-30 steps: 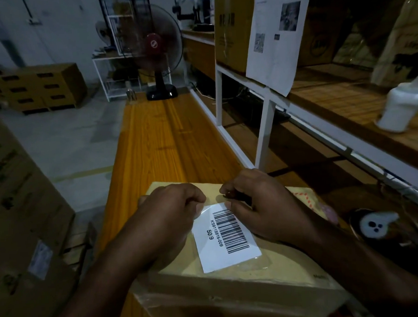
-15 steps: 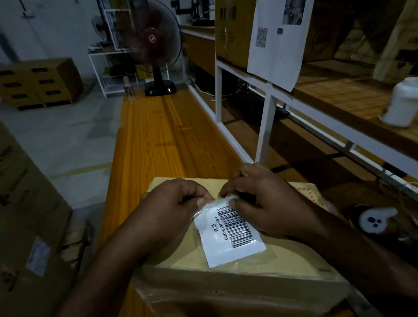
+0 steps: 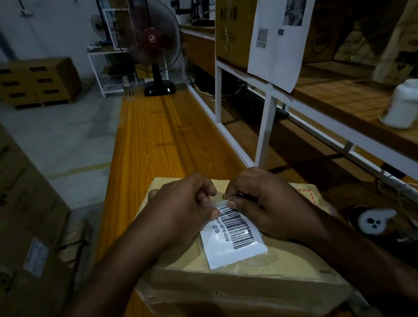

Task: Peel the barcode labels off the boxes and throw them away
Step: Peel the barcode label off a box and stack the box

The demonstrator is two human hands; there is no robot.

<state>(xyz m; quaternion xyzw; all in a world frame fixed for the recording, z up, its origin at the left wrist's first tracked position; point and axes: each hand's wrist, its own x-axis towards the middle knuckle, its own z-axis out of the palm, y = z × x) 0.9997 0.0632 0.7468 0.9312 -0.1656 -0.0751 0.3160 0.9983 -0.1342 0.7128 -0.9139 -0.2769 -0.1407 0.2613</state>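
Note:
A tan cardboard box [image 3: 245, 277] lies on the near end of an orange wooden bench [image 3: 158, 141]. On its top sits a white barcode label [image 3: 234, 239] under clear tape. The label's far edge is lifted and curled off the box, while its near part still lies flat. My left hand [image 3: 181, 208] pinches the lifted far-left corner and tape between thumb and fingers. My right hand [image 3: 266, 201] pinches the far-right edge of the label, its fingers partly covering the bars.
A standing fan [image 3: 154, 42] is at the bench's far end. White-framed shelving [image 3: 268, 111] runs along the right with boxes, a hanging paper sheet [image 3: 281, 33] and a white bottle [image 3: 406, 104]. Large cartons [image 3: 18, 229] stand at the left; stacked boxes [image 3: 32, 80] sit far left.
The label's far edge has lifted further off the box and curled toward me. Both hands have drawn closer together on it.

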